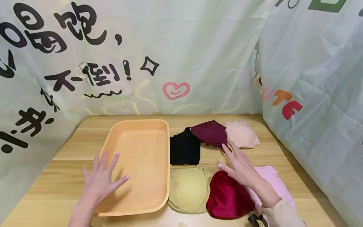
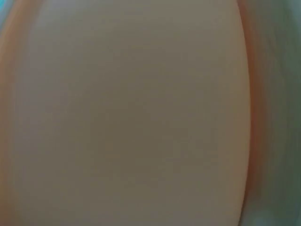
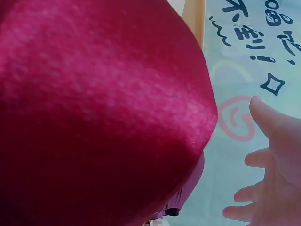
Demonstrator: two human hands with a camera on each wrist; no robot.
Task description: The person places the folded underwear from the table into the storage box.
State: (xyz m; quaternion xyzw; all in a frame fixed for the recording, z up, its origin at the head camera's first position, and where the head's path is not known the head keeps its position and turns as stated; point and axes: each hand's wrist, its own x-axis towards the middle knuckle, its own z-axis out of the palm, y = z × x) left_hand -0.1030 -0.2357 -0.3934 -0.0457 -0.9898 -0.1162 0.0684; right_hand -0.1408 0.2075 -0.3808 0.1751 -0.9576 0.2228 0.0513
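Note:
My left hand (image 1: 97,181) is spread wide over the left side of a shallow orange plastic tray (image 1: 144,148), fingers straight and holding nothing. To the right, my right hand (image 1: 241,167) reaches over the folded bras with its fingers extended and apart, nothing in its grasp. Below it lies a shiny red bra (image 1: 229,197), which fills much of the right wrist view. A pink bra (image 1: 273,181) is partly hidden under the right forearm. Near the fingertips is a burgundy bra (image 1: 210,132). The left wrist view is blurred.
Beside the tray lie a black bra (image 1: 185,149) and a yellow-green bra (image 1: 190,190). A pale pink bra (image 1: 242,135) sits at the back right. All are on a wooden table (image 1: 68,176), with printed curtains (image 1: 210,60) behind and at both sides.

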